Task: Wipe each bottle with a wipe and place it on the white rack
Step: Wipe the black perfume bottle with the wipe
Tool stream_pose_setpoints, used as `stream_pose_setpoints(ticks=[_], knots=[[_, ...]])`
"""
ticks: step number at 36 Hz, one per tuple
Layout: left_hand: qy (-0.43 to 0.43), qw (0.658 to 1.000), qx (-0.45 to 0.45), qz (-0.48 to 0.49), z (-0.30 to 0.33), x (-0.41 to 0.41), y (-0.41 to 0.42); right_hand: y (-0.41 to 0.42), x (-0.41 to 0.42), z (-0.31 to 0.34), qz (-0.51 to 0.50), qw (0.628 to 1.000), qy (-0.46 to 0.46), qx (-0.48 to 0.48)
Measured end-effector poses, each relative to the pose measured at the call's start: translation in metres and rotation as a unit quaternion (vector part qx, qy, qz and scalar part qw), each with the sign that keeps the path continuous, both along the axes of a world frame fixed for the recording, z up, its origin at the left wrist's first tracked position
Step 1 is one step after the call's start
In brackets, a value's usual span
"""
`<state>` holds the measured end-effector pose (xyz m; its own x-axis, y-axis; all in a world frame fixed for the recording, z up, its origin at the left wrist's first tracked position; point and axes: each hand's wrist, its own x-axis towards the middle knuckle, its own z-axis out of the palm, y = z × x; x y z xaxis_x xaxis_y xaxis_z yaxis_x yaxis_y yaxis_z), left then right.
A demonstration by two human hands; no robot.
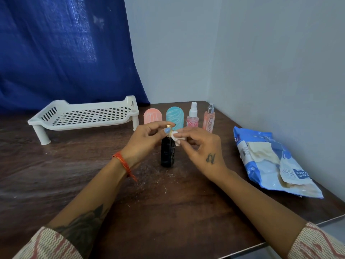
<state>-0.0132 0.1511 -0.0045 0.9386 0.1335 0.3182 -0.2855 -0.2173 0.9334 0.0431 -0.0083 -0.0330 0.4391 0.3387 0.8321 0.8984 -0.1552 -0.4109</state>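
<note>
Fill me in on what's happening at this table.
A person is cleaning a black bottle with a gold top standing on the dark wooden table. The left hand pinches its top while the right hand rubs a small white wipe against its neck. Four pastel bottles wait behind; the white perforated rack holds nothing yet.

Dark table (pixel 93 174): rack (pixel 87 116), bottles (pixel 167 154), wipes pack (pixel 270 161).

Black bottle (pixel 167 153), gold top, sitting in grip; white wipe (pixel 177 137) pressing beside it. Behind grip: pink, teal, pink, peach bottles standing.
</note>
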Motion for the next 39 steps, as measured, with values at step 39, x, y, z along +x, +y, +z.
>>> stream_pose_setpoints(ticks=[39], knots=[[0.019,0.998,-0.063,0.024,-0.007,0.004,0.001,0.003,-0.009,-0.001,-0.018,0.994,-0.097,-0.052]])
